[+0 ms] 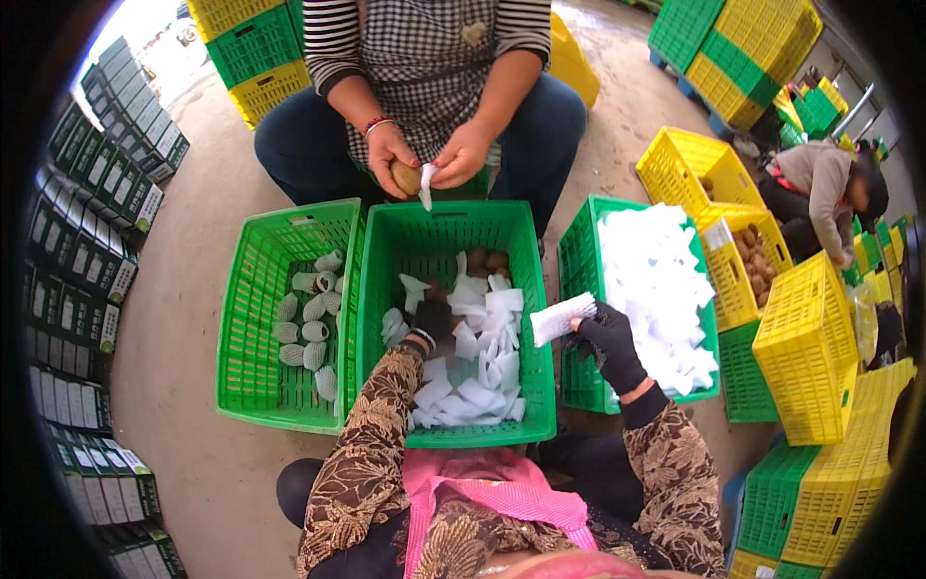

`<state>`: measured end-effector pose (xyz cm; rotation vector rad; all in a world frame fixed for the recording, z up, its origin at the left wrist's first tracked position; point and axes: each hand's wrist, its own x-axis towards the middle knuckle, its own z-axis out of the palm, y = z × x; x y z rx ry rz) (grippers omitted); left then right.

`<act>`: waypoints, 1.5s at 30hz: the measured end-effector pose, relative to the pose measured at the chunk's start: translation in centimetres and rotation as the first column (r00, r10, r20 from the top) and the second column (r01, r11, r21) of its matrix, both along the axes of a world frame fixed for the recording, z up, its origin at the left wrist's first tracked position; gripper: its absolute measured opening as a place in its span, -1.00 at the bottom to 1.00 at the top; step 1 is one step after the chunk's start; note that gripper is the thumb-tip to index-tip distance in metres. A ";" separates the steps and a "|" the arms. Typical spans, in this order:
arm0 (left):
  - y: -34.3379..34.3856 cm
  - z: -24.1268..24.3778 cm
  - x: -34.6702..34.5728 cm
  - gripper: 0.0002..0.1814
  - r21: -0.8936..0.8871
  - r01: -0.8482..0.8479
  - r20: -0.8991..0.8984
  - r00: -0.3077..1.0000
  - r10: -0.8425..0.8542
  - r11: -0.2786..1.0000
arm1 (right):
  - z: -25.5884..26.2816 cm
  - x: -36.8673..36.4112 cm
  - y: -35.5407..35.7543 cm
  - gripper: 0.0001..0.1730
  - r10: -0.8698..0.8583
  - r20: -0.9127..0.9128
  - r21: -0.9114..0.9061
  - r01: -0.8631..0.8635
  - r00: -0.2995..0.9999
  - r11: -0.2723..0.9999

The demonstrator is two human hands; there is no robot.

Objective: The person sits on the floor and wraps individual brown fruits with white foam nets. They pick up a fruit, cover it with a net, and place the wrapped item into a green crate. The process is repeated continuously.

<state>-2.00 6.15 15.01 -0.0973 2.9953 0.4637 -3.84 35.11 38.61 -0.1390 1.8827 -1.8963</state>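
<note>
My right hand (615, 344), in a black fingerless glove, pinches a flattened white foam net sleeve (563, 319) beside the middle green crate. My left hand (432, 320), also gloved, reaches down into the middle green crate (463, 433); its fingers are dark and hard to make out. Near it lie loose white foam sleeves (481, 394) and, at the crate's far end, brown kiwifruit (486, 260). In the left green crate (242, 318) sit several net-wrapped fruits (315, 331). The right green crate (579, 369) is heaped with white foam sleeves (651, 297).
Across from me a seated person's hands (463, 155) hold a kiwifruit (406, 177) and a foam sleeve (426, 187). Stacked cartons (79, 289) line the left. Yellow crates (806, 347) stand at the right, some holding fruit (754, 264). Another person (821, 188) bends over behind them.
</note>
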 end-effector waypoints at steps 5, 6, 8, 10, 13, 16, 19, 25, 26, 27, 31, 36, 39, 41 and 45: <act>-0.3 -1.3 0.6 -0.26 0.062 -0.161 0.003 0.987 0.161 0.985 | -0.1 0.0 -0.9 -0.77 0.041 0.010 -0.018 -0.040 0.999 0.999; 0.2 -0.4 0.3 -0.29 0.055 -0.241 0.043 0.970 0.239 0.969 | -0.4 0.1 -1.3 -0.77 0.044 -0.017 -0.079 -0.045 0.999 0.996; 1.1 1.1 0.6 -0.39 0.022 -0.303 -0.100 0.948 0.303 0.953 | 0.0 0.2 -1.6 -0.77 0.095 -0.021 -0.045 -0.096 0.995 0.994; 0.5 1.7 0.9 -0.42 0.240 -0.449 0.045 0.891 0.453 0.861 | -0.5 0.2 -2.1 -0.79 0.187 -0.021 -0.032 -0.188 0.982 0.982; 2.1 5.1 1.8 -0.69 0.857 -0.418 0.512 0.762 0.397 -0.302 | -0.8 -0.6 -1.5 -0.83 0.178 -0.100 0.178 -0.158 0.979 0.971; 4.9 9.1 4.2 -0.72 0.564 -0.121 0.511 0.828 0.231 -0.817 | -1.8 -1.4 -1.6 -0.82 0.037 -0.211 0.091 -0.018 0.977 0.996; 7.6 12.8 6.5 -0.67 0.550 -0.018 0.365 0.904 0.221 -0.835 | -0.8 -0.1 -3.3 -0.72 0.156 -0.309 0.272 -0.070 0.938 0.960; 8.9 13.9 8.7 -0.71 0.730 0.057 0.115 0.972 0.205 -0.681 | 1.9 6.6 -6.3 -0.35 0.587 -0.683 0.679 0.081 0.435 0.730; 9.4 14.0 8.8 -0.71 0.737 0.070 0.111 0.969 0.222 -0.672 | 1.9 6.7 -6.2 -0.33 0.584 -0.695 0.670 0.082 0.419 0.738; 10.6 15.9 9.3 -0.72 0.743 0.073 0.111 0.967 0.230 -0.665 | 1.9 6.7 -5.8 -0.33 0.582 -0.700 0.670 0.097 0.413 0.736; 9.9 14.2 10.2 -0.76 0.651 0.029 0.194 0.960 0.204 -0.758 | 1.3 6.9 -6.3 -0.36 0.542 -0.763 0.593 0.048 0.353 0.804; 6.7 13.7 10.6 -0.69 0.822 -0.029 0.169 0.966 0.196 -0.568 | 4.7 6.7 -5.9 -0.49 0.445 -0.265 0.288 -0.370 0.856 0.883; 9.3 22.3 10.4 -0.39 0.781 0.421 -0.487 0.873 0.027 0.462 | 4.5 5.8 -4.6 -0.50 0.420 -0.036 -0.199 -0.418 0.907 0.886; 9.4 20.5 10.5 -0.35 0.875 0.386 -0.417 0.908 0.048 0.294 | 5.0 5.7 -4.2 -0.35 0.525 0.130 -0.291 -0.474 0.841 0.831; 9.0 19.2 9.8 -0.50 0.855 0.399 -0.472 0.863 0.180 0.330 | 5.7 5.6 -3.9 -0.36 0.575 0.064 -0.226 -0.550 0.815 0.804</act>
